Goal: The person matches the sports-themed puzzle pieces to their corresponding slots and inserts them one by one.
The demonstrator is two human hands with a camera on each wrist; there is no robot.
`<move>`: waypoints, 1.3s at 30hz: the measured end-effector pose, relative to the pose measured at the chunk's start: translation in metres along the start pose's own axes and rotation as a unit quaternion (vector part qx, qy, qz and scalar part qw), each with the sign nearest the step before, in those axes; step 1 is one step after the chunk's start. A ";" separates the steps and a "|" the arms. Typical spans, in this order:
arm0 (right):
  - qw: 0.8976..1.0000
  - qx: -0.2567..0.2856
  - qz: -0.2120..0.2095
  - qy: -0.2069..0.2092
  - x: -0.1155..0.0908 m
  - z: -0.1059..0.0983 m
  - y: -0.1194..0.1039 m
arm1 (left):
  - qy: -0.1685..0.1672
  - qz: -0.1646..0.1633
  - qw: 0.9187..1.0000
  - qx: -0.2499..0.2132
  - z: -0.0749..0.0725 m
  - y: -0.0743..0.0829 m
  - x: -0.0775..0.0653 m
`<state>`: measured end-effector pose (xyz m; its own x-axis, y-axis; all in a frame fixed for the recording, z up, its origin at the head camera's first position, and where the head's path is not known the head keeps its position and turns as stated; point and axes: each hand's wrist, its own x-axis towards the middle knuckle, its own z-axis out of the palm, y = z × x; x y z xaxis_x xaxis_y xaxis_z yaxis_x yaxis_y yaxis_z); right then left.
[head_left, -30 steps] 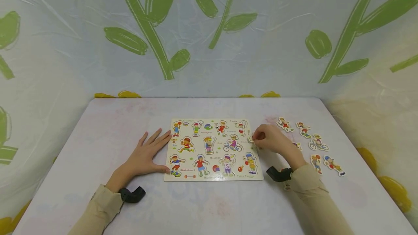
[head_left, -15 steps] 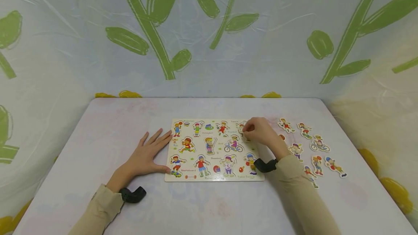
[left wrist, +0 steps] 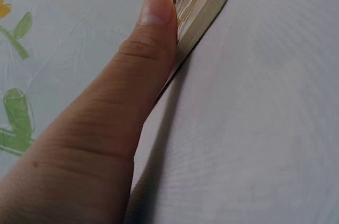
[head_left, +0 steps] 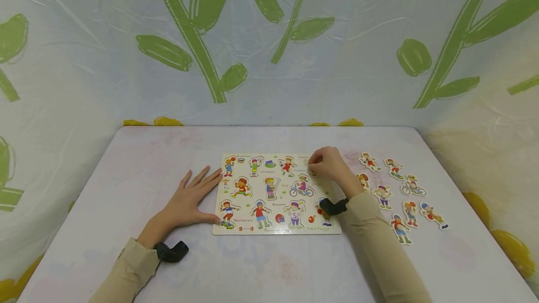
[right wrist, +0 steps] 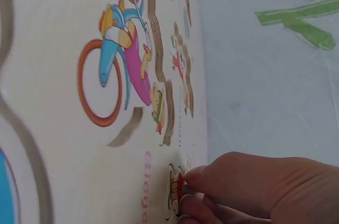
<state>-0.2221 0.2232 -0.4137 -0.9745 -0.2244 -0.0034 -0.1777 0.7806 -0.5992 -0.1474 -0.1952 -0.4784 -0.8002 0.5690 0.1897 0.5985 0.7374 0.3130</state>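
Observation:
A pale wooden puzzle board [head_left: 262, 196] with printed sports figures in cut outlines lies flat on the table. My left hand [head_left: 189, 202] is spread at its left edge, fingertips and thumb touching the rim; in the left wrist view the thumb [left wrist: 143, 49] lies along the board's side. Over the board's upper right corner, my right hand [head_left: 332, 165] pinches a small puzzle piece [right wrist: 175, 189] between thumb and fingers, at the figure beneath the word Tennis. The hand covers most of that figure and piece. Whether the piece sits in its outline I cannot tell.
Right of the board lie several loose figure pieces, among them a footballer [head_left: 369, 162], a skateboarder [head_left: 394, 168], a cyclist [head_left: 413, 185], a figure in a purple cap [head_left: 382, 196] and one in a blue cap [head_left: 400, 229]. A flower-printed sheet [head_left: 358, 92] rises behind the table.
My right hand has moved left and up from the board's right edge to its upper right corner, carrying the puzzle piece. The left hand stays in place.

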 end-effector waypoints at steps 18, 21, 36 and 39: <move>0.999 -0.007 0.030 0.017 -0.008 0.010 -0.005 | 0.009 0.007 1.000 0.001 0.000 -0.001 -0.001; 0.999 -0.012 0.031 0.004 -0.011 0.007 -0.006 | 0.002 0.005 1.000 0.001 -0.001 0.000 0.000; 0.999 -0.024 0.045 0.000 -0.039 -0.032 0.008 | 0.002 0.007 1.000 0.006 -0.002 0.002 0.000; 0.998 -0.038 0.044 0.011 -0.044 -0.041 0.013 | 0.002 0.005 1.000 0.007 -0.002 0.002 0.000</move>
<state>-0.1871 0.2671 -0.3883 -0.9893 -0.1415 -0.0349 -0.1011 0.8387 -0.5351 -0.1459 -0.1948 -0.4759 -0.7937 0.5757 0.1964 0.6077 0.7361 0.2982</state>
